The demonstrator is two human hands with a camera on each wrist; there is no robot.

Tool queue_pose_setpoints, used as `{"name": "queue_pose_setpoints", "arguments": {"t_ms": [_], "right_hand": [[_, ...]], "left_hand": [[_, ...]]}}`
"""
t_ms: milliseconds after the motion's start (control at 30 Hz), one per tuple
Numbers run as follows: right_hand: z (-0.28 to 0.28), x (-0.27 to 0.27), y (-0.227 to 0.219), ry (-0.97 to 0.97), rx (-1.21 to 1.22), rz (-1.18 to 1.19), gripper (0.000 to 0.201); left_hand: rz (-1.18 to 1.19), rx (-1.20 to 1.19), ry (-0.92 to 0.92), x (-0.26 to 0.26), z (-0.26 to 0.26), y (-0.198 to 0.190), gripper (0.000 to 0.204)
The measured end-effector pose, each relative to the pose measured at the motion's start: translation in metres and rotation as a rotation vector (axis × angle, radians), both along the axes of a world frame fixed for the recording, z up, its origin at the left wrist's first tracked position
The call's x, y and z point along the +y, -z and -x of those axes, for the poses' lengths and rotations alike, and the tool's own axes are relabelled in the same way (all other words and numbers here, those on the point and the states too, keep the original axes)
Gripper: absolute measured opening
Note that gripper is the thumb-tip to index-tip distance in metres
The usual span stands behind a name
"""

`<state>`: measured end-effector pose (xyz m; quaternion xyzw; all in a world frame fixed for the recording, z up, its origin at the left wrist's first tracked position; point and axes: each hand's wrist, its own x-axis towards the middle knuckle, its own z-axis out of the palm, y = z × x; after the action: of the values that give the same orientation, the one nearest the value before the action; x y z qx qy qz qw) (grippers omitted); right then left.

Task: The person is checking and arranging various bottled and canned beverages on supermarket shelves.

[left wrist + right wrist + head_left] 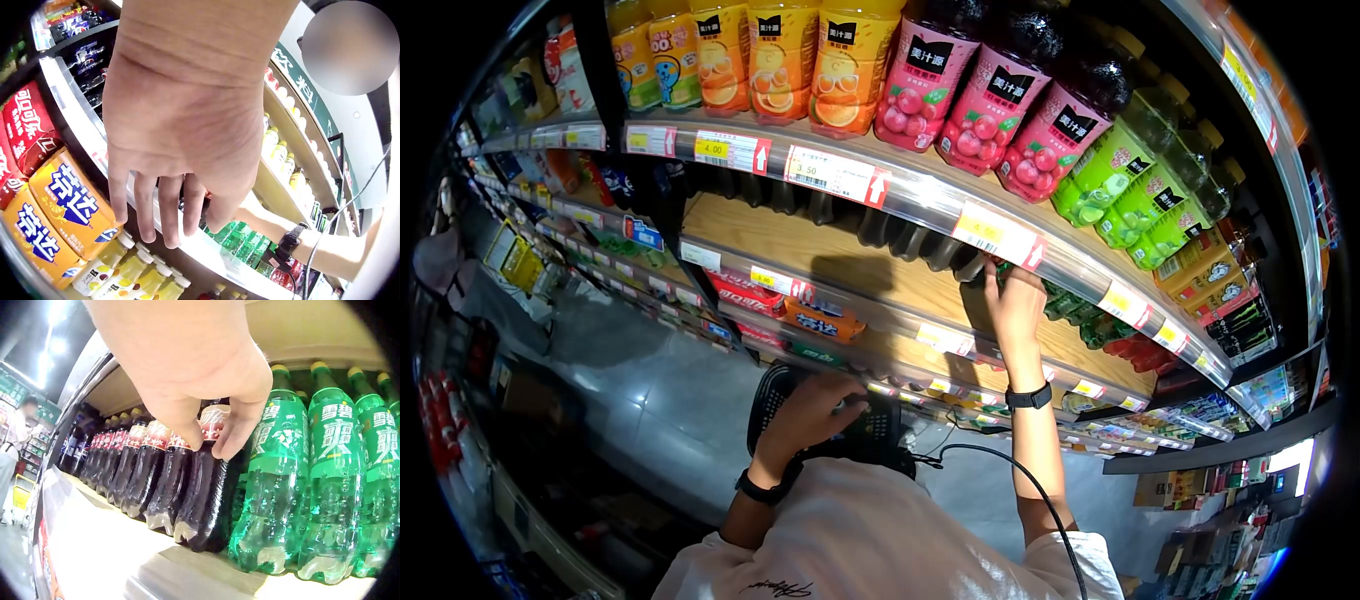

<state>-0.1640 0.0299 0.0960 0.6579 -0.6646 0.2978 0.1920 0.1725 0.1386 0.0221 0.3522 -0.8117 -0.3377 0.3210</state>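
Observation:
In the right wrist view, my right hand (187, 369) pinches a dark cola bottle (205, 494) at its red label, thumb on one side and fingers on the other. The bottle stands upright at the end of a cola row, beside green bottles (334, 487). The head view shows this hand (1018, 305) reaching under the price-tag rail (920, 195). My left hand (815, 410) hangs over a dark basket (765, 420), holding nothing. In the left wrist view its fingers point down, loosely extended from the hand (181, 137), near orange packs (69, 206).
Juice bottles (850, 75) line the shelf above. Red packs (745, 297) and orange packs (820, 318) sit on a lower shelf. A black cable (1010, 462) runs beside the right forearm. In the right wrist view, a person (19, 434) stands at the far left near a yellow cart (22, 494).

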Motion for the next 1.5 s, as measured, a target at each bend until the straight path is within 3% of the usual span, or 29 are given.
{"name": "queue_pose_setpoints", "arguments": {"t_ms": [133,333,400,433,467,533,633,900,1167,1267,1333,1400,1500], "right_hand": [[0.009,-0.009,0.009,-0.028,0.04,0.043,0.033],[0.005,-0.008,0.004,0.041,-0.046,-0.266,0.042],[-0.002,-0.002,0.011,-0.064,0.025,0.149,0.05],[-0.012,0.0,0.004,-0.101,0.077,0.216,0.051],[-0.024,0.002,-0.003,-0.125,0.033,0.249,0.03],[-0.028,-0.005,-0.013,-0.23,0.078,0.216,0.033],[-0.034,-0.02,-0.019,-0.142,0.17,0.125,0.035],[-0.039,-0.037,-0.01,-0.2,0.112,0.185,0.029],[-0.041,-0.014,-0.004,-0.232,0.088,0.164,0.041],[-0.053,0.003,-0.01,-0.16,0.018,0.087,0.034],[-0.054,0.007,-0.008,-0.181,0.025,0.147,0.042],[-0.053,0.011,-0.007,-0.259,0.095,0.352,0.052],[-0.045,0.017,0.003,-0.377,0.128,0.314,0.058]], "left_hand": [[-0.013,-0.022,0.028,-0.001,0.001,0.005,0.024],[-0.002,-0.03,0.02,0.001,-0.001,0.014,0.023],[0.029,-0.041,0.015,-0.001,-0.002,0.017,0.024],[0.047,-0.059,0.017,0.0,-0.001,0.018,0.024],[0.047,-0.056,0.013,0.0,-0.001,0.018,0.024],[0.03,-0.039,0.013,0.001,-0.002,0.018,0.025],[0.031,-0.069,0.027,0.001,0.0,0.014,0.026],[0.029,-0.046,0.045,0.002,0.002,0.022,0.027],[0.051,-0.042,0.011,0.002,-0.001,0.026,0.028],[0.026,-0.066,0.024,-0.003,-0.004,0.029,0.029],[0.03,-0.068,0.015,0.0,-0.003,0.03,0.029],[0.013,-0.062,0.028,0.0,-0.003,0.03,0.029],[0.007,-0.015,0.037,0.003,0.0,0.024,0.026]]}}
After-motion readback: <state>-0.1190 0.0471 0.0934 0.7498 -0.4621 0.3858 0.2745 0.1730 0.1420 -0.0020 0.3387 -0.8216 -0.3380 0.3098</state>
